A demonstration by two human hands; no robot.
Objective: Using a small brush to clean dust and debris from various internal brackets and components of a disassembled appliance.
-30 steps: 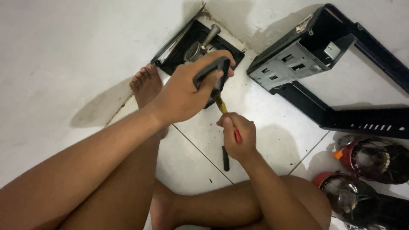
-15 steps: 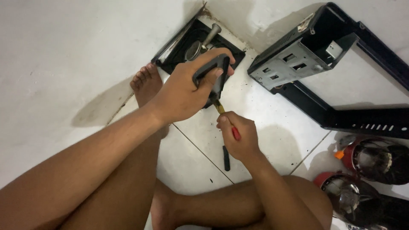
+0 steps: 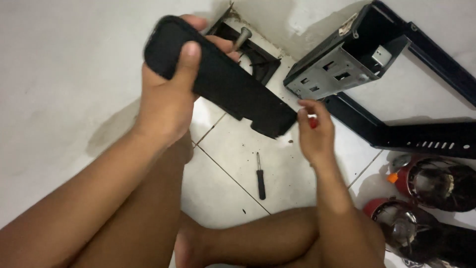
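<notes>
Black metal frame w/ grey slotted bracket (image 3: 347,69) lies upper right on white tiled floor (image 3: 59,74). Small black screwdriver (image 3: 260,177) on floor btwn the legs, apart from all else. Dark square floor recess (image 3: 258,57) at top centre, a bolt (image 3: 241,37) standing in it. Two red-rimmed round lamp housings (image 3: 431,183) lower right, one just below the other.

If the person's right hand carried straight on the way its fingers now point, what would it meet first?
Probably the lower end of the black pad held by the left hand; the right hand already reaches its edge, though depth is unclear.
</notes>
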